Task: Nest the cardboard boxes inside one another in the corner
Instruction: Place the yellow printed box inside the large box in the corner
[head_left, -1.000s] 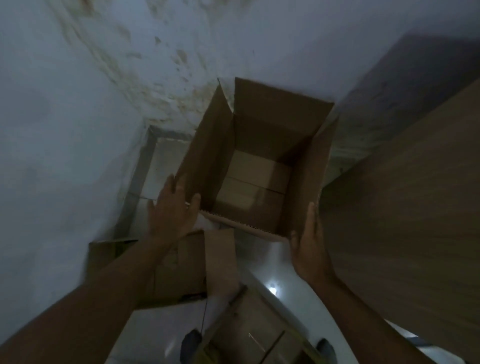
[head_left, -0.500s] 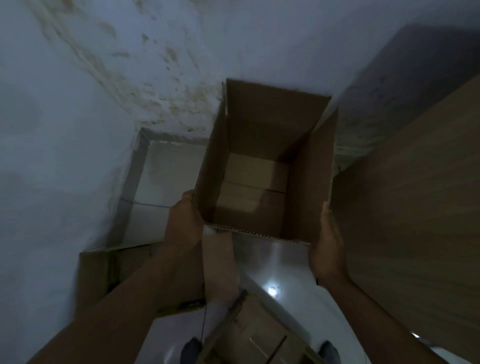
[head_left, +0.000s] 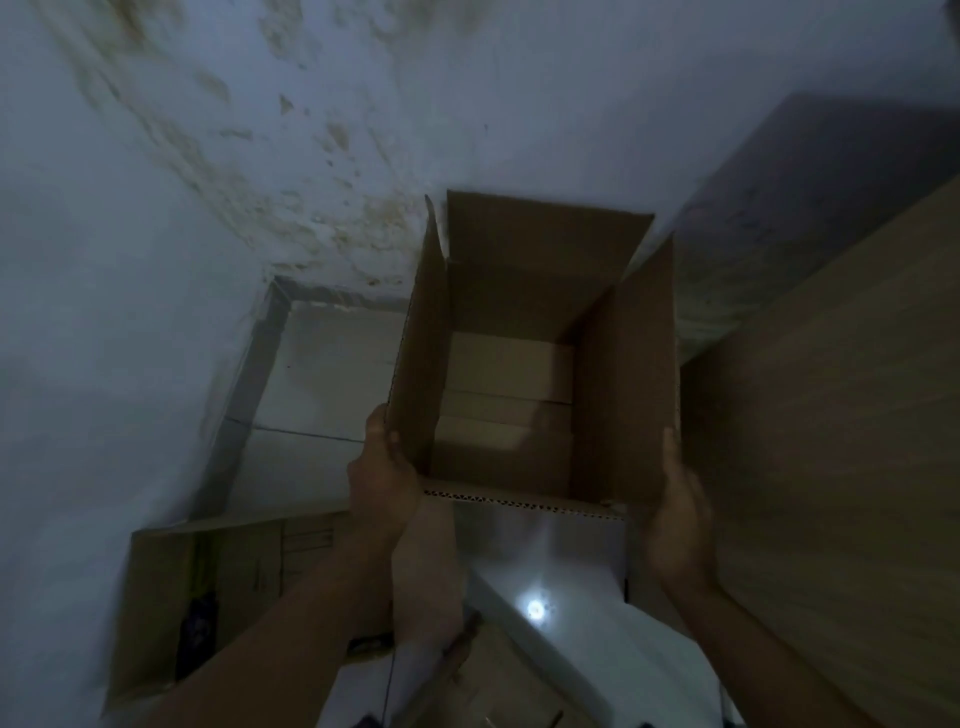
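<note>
The big cardboard box is brown and open at the top, with its flaps standing up. It is upright, and you can look down to its pale bottom. It sits close to the stained wall, with its far flap up against it. A second cardboard box is lower down and to the left of the big box, by the same wall. A third box is below the big box, only partly seen
</note>
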